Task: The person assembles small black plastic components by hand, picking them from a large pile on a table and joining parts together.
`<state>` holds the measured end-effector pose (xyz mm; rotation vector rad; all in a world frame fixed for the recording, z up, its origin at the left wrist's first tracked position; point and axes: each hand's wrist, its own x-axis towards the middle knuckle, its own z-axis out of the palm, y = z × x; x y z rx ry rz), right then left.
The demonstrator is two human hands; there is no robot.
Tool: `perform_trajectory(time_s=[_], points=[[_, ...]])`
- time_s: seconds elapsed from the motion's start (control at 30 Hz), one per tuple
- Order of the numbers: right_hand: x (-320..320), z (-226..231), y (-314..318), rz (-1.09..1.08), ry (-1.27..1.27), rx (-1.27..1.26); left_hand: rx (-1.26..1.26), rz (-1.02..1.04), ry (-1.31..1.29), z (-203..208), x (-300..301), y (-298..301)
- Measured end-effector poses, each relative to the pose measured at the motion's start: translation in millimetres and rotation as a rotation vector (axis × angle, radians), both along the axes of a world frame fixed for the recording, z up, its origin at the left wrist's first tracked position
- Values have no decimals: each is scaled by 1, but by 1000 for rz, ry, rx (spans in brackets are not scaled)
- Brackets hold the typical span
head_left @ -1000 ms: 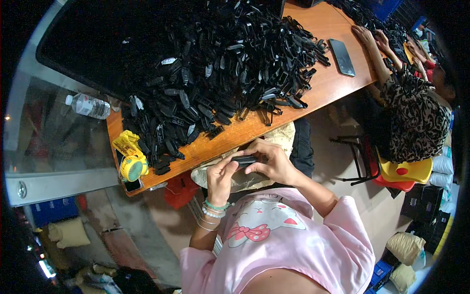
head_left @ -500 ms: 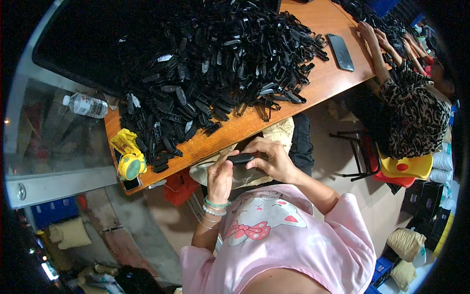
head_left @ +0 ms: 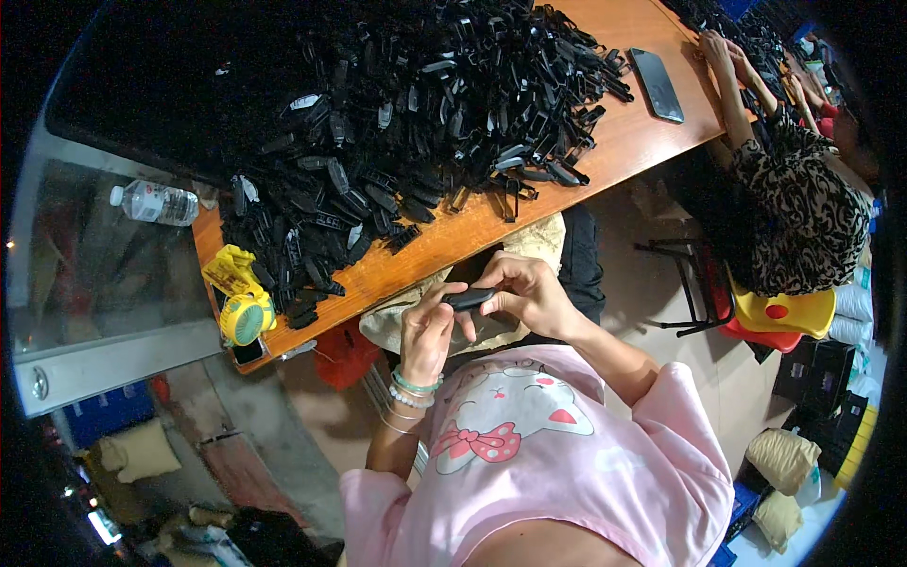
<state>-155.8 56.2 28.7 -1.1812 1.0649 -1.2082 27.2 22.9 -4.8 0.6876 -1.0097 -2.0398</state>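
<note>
In front of my lap, both my hands hold one small, smooth black plastic piece [head_left: 470, 300], long and rounded. My right hand [head_left: 529, 295] pinches its right end between thumb and fingers. My left hand [head_left: 425, 331], with beaded bracelets on the wrist, has its fingers at the left end; the thumb is curled in close. The side of the piece turned away from me is hidden. Beyond my hands, a large heap of similar black plastic pieces [head_left: 378, 161] covers much of the wooden table [head_left: 378, 279].
A yellow handheld fan [head_left: 248, 319] sits at the table's near left corner, with a water bottle [head_left: 156, 203] farther left. A phone [head_left: 656, 85] lies right of the heap. At the right a person in a patterned top [head_left: 803, 213] works, beside a yellow stool [head_left: 784, 304].
The black piece has tilted slightly, and my right hand has shifted its hold on it a little. My left fingers have loosened and spread somewhat. The whole view has shifted slightly.
</note>
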Motion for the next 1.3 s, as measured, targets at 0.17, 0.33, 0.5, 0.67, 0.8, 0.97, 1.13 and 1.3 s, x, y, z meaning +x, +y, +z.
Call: perform_trajectory(time_s=[0.17,0.33,0.5,0.67,0.8,0.97,1.13,1.3], points=[[-12,-16,-3,-141,401,-28,-291,-50,-442,12,-15,-24],[-14,19,13,-73,377,139,-829,-14,-801,-9,15,-15],[95,36,21,1016,-79,-171,-1168,-519,-850,-2,52,-2],[218,58,33,1420,-210,-379,-1500,-859,-878,-7,80,0],[222,61,28,1501,-194,-368,-1571,-858,-865,21,80,-2],[223,65,29,1515,-131,-373,-1712,-965,-860,18,82,-6],[220,64,21,1494,-101,-385,-1728,-941,-851,21,88,-14],[218,63,21,1487,-95,-380,-1718,-988,-922,30,97,-8]])
